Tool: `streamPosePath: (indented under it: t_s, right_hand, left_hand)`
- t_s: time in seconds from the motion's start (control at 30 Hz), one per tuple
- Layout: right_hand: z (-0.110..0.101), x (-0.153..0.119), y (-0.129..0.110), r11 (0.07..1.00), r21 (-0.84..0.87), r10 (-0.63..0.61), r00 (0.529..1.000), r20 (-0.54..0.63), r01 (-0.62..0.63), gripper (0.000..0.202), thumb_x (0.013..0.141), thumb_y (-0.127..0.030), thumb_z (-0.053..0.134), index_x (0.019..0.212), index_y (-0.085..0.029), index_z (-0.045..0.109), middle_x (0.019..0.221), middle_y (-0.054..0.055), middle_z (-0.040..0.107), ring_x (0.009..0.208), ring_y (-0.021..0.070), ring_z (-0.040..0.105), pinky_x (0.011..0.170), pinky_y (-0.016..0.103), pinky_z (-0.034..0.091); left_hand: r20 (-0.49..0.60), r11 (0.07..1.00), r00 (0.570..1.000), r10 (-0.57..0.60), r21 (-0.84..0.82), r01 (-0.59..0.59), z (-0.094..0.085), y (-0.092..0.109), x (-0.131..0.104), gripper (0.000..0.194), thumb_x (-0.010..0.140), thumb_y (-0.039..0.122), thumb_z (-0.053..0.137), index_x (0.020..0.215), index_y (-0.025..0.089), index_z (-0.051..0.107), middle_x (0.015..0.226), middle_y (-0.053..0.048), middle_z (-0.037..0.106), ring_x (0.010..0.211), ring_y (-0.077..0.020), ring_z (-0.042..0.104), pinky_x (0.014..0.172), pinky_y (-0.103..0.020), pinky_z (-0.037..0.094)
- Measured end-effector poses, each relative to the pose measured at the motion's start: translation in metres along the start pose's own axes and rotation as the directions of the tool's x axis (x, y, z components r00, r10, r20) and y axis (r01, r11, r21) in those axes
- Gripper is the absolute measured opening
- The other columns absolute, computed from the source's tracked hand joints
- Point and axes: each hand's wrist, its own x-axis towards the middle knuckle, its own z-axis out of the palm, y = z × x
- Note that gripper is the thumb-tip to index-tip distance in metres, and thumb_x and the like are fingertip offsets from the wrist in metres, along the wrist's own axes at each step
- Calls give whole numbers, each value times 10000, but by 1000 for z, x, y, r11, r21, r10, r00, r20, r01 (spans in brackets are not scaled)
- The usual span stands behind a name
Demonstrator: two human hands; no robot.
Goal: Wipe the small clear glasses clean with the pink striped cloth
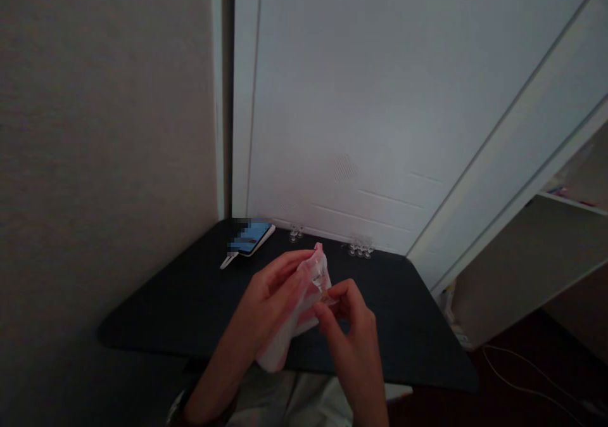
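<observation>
A bag is being gripped by the left hand, something clear by the right hand; clear clusters are already being borne by the bench, any remainder indistinct.

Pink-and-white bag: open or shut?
Open: the pink-and-white bag gapes near its top, between the left hand and right hand, and something clear shows in the gap.

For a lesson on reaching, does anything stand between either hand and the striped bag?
Nothing visible blocks either hand: the left hand holds the striped bag, and the right hand is at its upper part. Something clear by the right fingertips is too dim to identify.
</observation>
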Motion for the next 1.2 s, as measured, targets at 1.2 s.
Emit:
streamPosePath:
  t_s: [1.2]
  right_hand:
    - [-8, -5, -3, 978, 198, -49, 996, -74, 62, 149, 852, -330, 542, 796, -193, 521, 648, -47, 533, 585, 103, 508, 559, 211, 379]
  left_hand:
    - [44, 996, 999, -27, -79, 31, 1, 15, -9, 385, 821, 324, 587, 1173, 168, 583, 1279, -104, 581, 1125, -244, 578, 899, -307, 504]
